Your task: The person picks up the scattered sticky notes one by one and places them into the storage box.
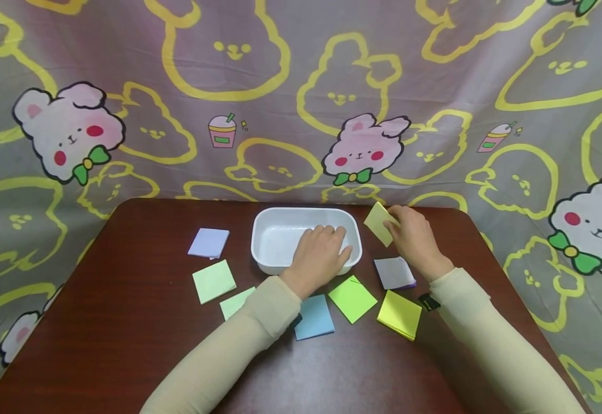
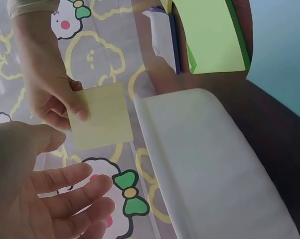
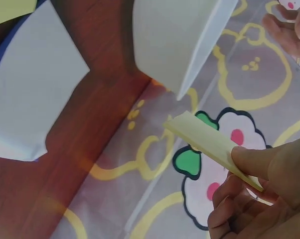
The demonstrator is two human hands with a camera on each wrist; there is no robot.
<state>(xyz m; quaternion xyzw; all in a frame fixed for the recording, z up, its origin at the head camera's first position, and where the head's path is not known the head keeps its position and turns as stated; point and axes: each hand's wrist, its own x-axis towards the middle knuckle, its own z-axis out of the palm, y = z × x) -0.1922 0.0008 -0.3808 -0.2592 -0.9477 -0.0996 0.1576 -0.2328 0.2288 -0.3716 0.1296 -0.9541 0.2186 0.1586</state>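
My right hand [image 1: 413, 237] pinches a pale yellow sticky note pad [image 1: 380, 224] between thumb and fingers, held up at the right end of the white plastic tub [image 1: 275, 265]. In the right wrist view the pad [image 3: 210, 147] is seen nearly edge-on. My left hand [image 1: 320, 253] hovers over the tub's right part, holding nothing. Its fingers [image 2: 75, 201] spread loosely in the left wrist view, apart from the pad [image 2: 102, 117]. The part of the tub floor beneath the left hand is hidden.
Around the tub lie a lilac pad [image 1: 209, 242], two pale green pads [image 1: 214, 282], a blue pad [image 1: 315, 318], a bright green pad [image 1: 353, 299], a yellow pad [image 1: 399, 314] and a grey-white pad [image 1: 394, 273]. A patterned curtain [image 1: 280, 115] hangs behind the table [image 1: 125, 322].
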